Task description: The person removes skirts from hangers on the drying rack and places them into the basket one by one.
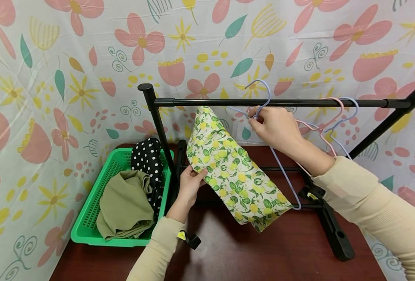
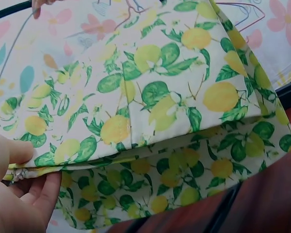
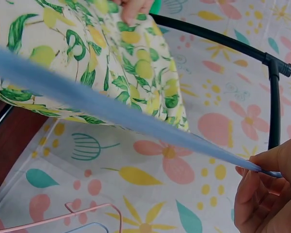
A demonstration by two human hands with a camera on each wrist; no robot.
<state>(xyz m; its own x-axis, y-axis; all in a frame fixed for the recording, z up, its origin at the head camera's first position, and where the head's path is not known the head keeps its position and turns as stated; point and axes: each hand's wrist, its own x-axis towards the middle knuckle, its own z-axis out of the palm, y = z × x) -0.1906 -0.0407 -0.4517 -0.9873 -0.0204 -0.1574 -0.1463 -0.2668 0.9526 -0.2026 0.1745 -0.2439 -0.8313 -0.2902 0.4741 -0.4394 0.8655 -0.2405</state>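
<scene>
My left hand [image 1: 190,183] pinches the lower left edge of a lemon-print garment [image 1: 233,171], with the thumb on top of the folded fabric. The garment slants down to the right in front of the rack and covers part of a lilac-blue clothes hanger [image 1: 281,164]. Its lower right corner sits at the hanger's end. With thumb and fingers, my right hand [image 1: 277,125] grips this hanger by the neck, just below the hook, which rises above the bar. In the left wrist view, two layers of the garment [image 2: 165,111] hang apart along the lower edge.
A black clothes rack [image 1: 200,102] stands on a dark red table [image 1: 228,249]. On its bar at right hang a pink hanger [image 1: 337,105] and a blue hanger [image 1: 355,111]. Left of it, a green basket [image 1: 84,218] holds olive cloth [image 1: 126,207] and black polka-dot cloth [image 1: 148,156].
</scene>
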